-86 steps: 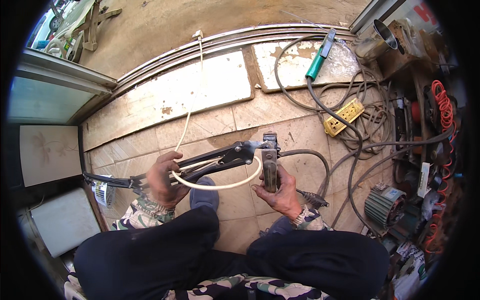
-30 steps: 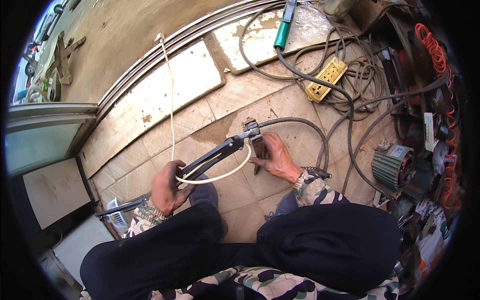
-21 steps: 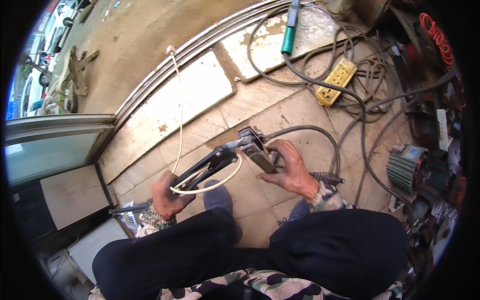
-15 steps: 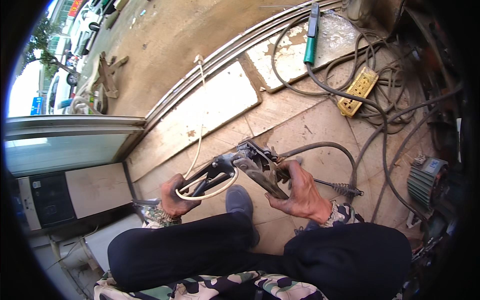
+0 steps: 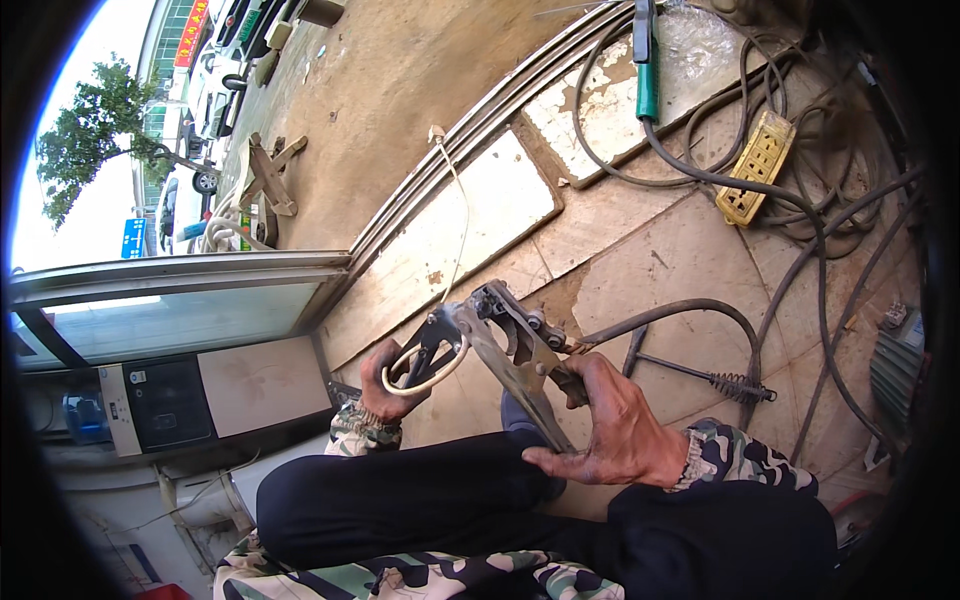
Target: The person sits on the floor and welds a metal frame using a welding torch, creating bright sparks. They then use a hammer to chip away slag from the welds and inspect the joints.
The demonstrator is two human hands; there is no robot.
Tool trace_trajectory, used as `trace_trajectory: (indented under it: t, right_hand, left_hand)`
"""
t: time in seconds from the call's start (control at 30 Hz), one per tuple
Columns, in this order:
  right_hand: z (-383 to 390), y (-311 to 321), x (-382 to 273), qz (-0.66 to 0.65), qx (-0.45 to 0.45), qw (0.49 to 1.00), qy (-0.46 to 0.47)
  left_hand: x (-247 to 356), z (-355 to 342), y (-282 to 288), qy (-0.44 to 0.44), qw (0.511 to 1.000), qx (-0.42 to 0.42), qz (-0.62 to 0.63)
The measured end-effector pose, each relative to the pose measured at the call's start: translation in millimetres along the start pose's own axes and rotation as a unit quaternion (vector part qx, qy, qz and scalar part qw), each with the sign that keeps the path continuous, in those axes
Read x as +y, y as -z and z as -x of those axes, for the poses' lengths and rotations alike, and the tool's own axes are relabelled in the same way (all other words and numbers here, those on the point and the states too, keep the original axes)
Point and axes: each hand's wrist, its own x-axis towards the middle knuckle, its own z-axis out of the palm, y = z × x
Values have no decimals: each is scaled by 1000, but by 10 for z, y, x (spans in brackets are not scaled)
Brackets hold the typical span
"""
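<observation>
My left hand [image 5: 390, 382] is closed round a black metal bracket [image 5: 428, 345], close to my left knee. A pale cord [image 5: 452, 372] loops past its fingers and runs on to a plug-like end on the floor strip. My right hand [image 5: 625, 425] grips the two long handles of a worn metal spring clamp [image 5: 515, 365], thumb on one side and fingers on the other. The clamp's head meets the bracket's upper end; whether its jaws bite on it I cannot tell. A thick dark cable [image 5: 690, 306] leads off from the clamp.
A chipping hammer with a spring handle [image 5: 738, 385] lies on the tiles. Beyond are a green-handled welding electrode holder [image 5: 647, 88], a yellow power strip [image 5: 757, 168] and coiled cables. A ribbed grey motor [image 5: 897, 370] stands right; a glass door [image 5: 190, 315] and a cabinet [image 5: 262, 390] stand left.
The view has swung, so the surroundings sit farther right. In my right hand the clamp has tilted steeper, its handles pointing more toward me. Both hands keep their hold.
</observation>
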Motion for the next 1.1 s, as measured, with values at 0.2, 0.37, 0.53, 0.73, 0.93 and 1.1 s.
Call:
trace_trajectory:
  t: [0.2,0.37,0.53,0.73,0.93,1.1]
  right_hand:
    - [-65,4,-77,-43,22,997,59]
    - [-81,-92,-88,-86,38,995,31]
    - [-59,-43,-114,-141,4,990,9]
    - [-47,-44,-73,-125,31,991,35]
    - [-58,79,4,-127,-12,992,-24]
    - [-36,91,127,-108,-24,992,-62]
  left_hand:
    - [-2,-288,-46,3,1000,-1,2]
    - [-30,-450,-51,-11,1000,-28,-3]
    - [-78,-488,-58,-8,999,-41,-19]
    - [-76,-469,-110,13,999,-42,11]
    - [-60,-403,-183,-32,999,44,-5]
    - [-42,-203,-184,-26,993,118,-15]
